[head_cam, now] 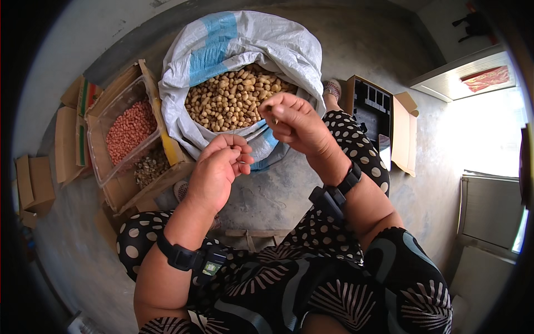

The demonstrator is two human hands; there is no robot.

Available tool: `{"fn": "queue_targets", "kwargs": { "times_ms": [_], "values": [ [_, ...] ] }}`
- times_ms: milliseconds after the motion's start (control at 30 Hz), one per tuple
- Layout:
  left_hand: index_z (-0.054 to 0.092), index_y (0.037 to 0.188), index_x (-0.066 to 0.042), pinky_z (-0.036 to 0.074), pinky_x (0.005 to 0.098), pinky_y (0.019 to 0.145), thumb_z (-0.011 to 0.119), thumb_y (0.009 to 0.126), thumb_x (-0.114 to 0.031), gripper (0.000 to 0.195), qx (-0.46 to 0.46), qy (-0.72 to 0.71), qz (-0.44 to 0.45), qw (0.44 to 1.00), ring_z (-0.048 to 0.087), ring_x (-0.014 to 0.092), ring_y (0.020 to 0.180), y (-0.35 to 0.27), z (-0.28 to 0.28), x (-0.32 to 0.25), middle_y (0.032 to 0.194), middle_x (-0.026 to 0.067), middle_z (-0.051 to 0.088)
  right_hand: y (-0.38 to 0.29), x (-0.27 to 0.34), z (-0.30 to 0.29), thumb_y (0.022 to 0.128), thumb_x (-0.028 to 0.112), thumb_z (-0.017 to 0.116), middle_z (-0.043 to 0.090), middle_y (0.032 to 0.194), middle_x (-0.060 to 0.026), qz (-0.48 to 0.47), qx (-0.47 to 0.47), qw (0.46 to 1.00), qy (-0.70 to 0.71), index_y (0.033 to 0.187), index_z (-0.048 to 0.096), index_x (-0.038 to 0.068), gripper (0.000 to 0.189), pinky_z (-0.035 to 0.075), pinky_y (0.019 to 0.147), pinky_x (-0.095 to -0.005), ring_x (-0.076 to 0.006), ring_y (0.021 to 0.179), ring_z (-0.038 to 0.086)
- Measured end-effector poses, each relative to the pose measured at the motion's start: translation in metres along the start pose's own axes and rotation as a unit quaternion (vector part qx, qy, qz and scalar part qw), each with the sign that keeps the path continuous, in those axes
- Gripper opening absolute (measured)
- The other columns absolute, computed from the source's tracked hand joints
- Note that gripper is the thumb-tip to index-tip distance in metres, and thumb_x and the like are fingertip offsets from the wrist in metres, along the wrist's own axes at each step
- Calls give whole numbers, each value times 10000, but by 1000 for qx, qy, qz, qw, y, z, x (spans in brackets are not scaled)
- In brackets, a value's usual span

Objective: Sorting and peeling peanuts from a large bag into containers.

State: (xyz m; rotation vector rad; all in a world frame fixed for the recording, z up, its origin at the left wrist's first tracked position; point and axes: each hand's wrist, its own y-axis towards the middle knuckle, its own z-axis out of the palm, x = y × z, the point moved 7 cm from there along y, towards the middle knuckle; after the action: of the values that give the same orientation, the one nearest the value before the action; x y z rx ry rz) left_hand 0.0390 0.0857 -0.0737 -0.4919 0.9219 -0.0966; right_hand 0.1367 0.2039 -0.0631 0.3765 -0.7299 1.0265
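A white woven sack (275,37) with blue stripes stands before me, its rim rolled down around a heap of unshelled peanuts (233,98). Over the sack's near right rim, my right hand (298,125) has its thumb and fingers pinched on a small brown piece (274,120), mostly hidden by the fingers; it looks like a bit of peanut. Lower and to the left, my left hand (221,169) is by the near rim, thumb against curled fingers. Whether it holds something small is too hidden to tell. The two hands are apart.
At left, an open cardboard box (171,144) holds a clear plastic bin (98,163) with pink shelled peanuts (129,129); broken shells (151,167) lie beside the bin. Another carton (354,89) with a black insert stands right, a phone-like object (384,150) at its edge. My legs flank the sack.
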Motion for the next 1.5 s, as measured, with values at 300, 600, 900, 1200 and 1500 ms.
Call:
{"fn": "queue_targets", "kwargs": {
  "times_ms": [300,600,900,1200,1500],
  "values": [
    [497,773,-84,346,220,504,515,940,-231,223,-16,10,2,1000,496,107,647,-1,-1,0,716,20,509,18,8,-84,954,291,511,476,634,15,-30,-152,987,-33,886,596,36,278,229,406,-189,-49,482,364],
    [494,738,-80,299,197,438,531,934,-254,265,-20,13,-3,1000,475,85,576,-1,0,0,674,14,493,42,-36,-109,828,138,646,570,678,7,-53,-260,855,-445,918,656,12,155,417,572,-241,-77,618,490],
    [544,810,-55,370,205,492,520,936,-263,245,-35,32,3,999,479,82,592,-7,-10,-1,680,10,500,65,-45,-85,756,182,657,636,767,-154,-63,-234,746,-620,1044,631,55,316,489,656,-358,-271,715,628],
    [558,831,-51,383,215,521,515,935,-246,225,-14,41,0,999,489,95,621,-10,-8,-4,697,23,520,69,-42,-77,757,201,653,642,799,-173,-76,-227,701,-672,1002,635,85,272,490,704,-400,-339,787,629],
    [558,894,-39,395,220,531,507,937,-216,190,-47,30,34,998,492,98,625,-2,-21,-13,707,28,525,67,-43,-50,800,158,692,626,744,-45,-80,-160,827,-533,924,656,22,188,470,628,-283,-130,700,590]
  ]
}}
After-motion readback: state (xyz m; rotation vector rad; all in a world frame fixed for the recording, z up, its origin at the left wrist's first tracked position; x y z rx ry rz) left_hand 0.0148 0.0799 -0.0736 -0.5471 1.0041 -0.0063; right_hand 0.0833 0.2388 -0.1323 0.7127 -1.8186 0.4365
